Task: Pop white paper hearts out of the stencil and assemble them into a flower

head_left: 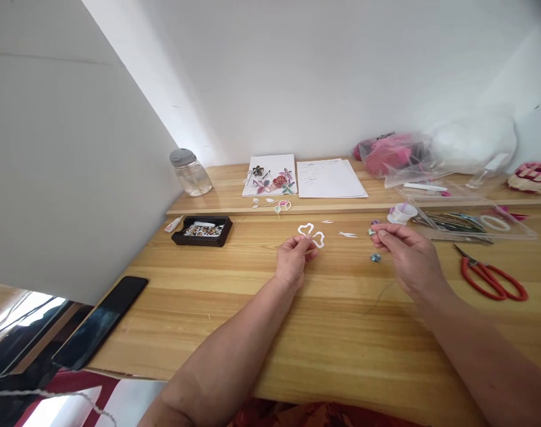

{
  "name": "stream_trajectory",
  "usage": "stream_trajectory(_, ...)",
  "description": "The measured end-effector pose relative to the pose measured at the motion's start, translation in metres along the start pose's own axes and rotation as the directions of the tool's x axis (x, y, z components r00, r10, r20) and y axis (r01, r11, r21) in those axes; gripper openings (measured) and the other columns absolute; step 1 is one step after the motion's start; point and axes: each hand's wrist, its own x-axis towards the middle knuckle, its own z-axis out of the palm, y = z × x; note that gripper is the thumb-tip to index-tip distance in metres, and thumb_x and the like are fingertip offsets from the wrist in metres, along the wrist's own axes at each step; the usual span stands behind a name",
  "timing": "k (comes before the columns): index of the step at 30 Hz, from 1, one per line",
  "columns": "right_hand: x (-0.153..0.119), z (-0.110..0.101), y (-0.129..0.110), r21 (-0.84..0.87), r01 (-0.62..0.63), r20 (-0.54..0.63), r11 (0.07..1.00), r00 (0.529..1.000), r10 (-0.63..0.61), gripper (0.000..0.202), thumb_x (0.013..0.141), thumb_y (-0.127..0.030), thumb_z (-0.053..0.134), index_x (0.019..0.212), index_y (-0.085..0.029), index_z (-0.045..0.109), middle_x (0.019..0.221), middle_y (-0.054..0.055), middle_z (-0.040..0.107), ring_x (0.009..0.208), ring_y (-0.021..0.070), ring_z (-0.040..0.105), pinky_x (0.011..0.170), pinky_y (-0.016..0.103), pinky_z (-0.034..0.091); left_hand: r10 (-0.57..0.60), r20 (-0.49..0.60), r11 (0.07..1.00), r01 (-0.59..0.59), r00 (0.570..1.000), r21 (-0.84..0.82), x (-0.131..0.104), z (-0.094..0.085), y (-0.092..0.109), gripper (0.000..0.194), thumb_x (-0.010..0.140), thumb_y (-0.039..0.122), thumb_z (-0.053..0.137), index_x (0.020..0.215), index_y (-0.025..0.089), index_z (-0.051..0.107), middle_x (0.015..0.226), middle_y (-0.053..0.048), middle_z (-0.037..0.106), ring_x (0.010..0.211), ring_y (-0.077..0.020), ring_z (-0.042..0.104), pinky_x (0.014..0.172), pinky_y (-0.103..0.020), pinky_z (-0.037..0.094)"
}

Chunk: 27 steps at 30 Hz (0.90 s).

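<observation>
My left hand (pixel 295 256) pinches a white petal-shaped cutout (pixel 318 239), whose two open loops stand out past the fingertips. Over the table to the right, my right hand (pixel 401 252) has thumb and forefinger pressed together; what they grip, if anything, is too small to make out. Right at those fingertips are small purple and green shiny pieces (pixel 371 231), partly covered by the hand. A similar blue-green piece (pixel 375 257) lies just below. A faint dark thread (pixel 379 298) runs under the right hand. Between the hands lie small white pointed cutouts (pixel 347 234).
Red-handled scissors (pixel 492 279) lie at the right, near a clear tray (pixel 525 230) of slim tools and a white spool (pixel 402 213). A black bead box (pixel 223 231), water bottle (pixel 192 175) and phone (pixel 103 320) are leftward. Flower pieces rest on white paper (pixel 270 163) behind.
</observation>
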Motion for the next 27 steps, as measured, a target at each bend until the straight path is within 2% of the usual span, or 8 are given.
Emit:
stream_trajectory(9, -0.0028, 0.0015, 0.0026, -0.024, -0.014, 0.038, 1.0, 0.999, 0.015, 0.015, 0.073, -0.03, 0.073, 0.085, -0.021, 0.075, 0.074, 0.001, 0.066, 0.068, 0.012, 0.057, 0.066, 0.026, 0.046, 0.008, -0.041, 1.0, -0.009, 0.999, -0.008, 0.0, 0.0014, 0.0015, 0.034, 0.057, 0.033, 0.089, 0.067, 0.014, 0.062, 0.068, 0.0, 0.059, 0.067, -0.0103, 0.057, 0.063, -0.023, 0.049)
stream_trajectory(27, -0.0032, 0.0015, 0.004, -0.039, -0.031, 0.085, 0.999, 0.996, 0.034, 0.021, 0.072, -0.035, 0.075, 0.087, -0.021, 0.075, 0.075, 0.002, 0.065, 0.063, 0.0111, 0.054, 0.055, 0.024, 0.044, 0.022, -0.022, 1.0, -0.022, 1.0, 0.003, -0.0003, 0.0013, 0.0011, 0.041, 0.053, 0.04, 0.09, 0.069, 0.014, 0.062, 0.068, -0.001, 0.061, 0.066, -0.0107, 0.058, 0.06, -0.022, 0.047)
